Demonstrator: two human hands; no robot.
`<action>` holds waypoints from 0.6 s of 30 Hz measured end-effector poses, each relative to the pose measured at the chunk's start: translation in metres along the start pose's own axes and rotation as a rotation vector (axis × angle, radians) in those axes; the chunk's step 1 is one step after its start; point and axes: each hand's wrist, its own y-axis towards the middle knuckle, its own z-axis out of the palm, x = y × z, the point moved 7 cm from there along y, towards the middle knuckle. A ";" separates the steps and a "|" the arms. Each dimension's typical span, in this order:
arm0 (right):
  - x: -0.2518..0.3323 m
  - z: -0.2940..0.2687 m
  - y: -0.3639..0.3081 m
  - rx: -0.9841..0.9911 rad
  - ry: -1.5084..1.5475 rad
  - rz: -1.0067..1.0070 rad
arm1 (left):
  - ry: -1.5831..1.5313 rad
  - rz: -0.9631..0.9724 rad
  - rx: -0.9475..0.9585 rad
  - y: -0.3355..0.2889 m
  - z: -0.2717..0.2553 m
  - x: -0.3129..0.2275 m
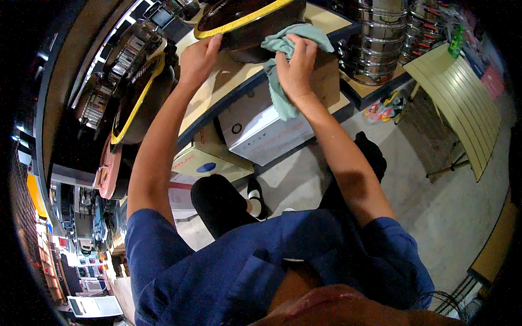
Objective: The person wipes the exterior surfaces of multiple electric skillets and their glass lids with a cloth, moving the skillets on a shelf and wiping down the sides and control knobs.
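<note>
A dark round pan with a yellow rim [255, 23] sits on the wooden shelf at the far side. My left hand [199, 62] is closed at the near left end of its yellow rim, fingertips on the edge. My right hand [296, 68] is bunched around a pale green cloth [284, 100]. That cloth lies against the right side of the pan, and part of it hangs down over the shelf's front edge.
Left of my left arm stands another dark pan with a yellow rim [130, 122], among steel pots [128, 51]. Cardboard boxes [266, 130] sit below the shelf. To the right are stacked steel pots [375, 41] and a slatted folding table [457, 92].
</note>
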 end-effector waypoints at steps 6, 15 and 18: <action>0.058 0.008 0.002 0.061 -0.067 -0.285 | -0.139 -0.135 -0.021 -0.014 -0.005 0.052; -0.059 0.019 0.077 0.176 -0.034 0.422 | -0.157 -0.075 -0.112 -0.028 -0.010 0.067; -0.189 0.029 0.140 0.332 0.193 0.671 | -0.227 0.000 -0.129 0.002 0.006 0.040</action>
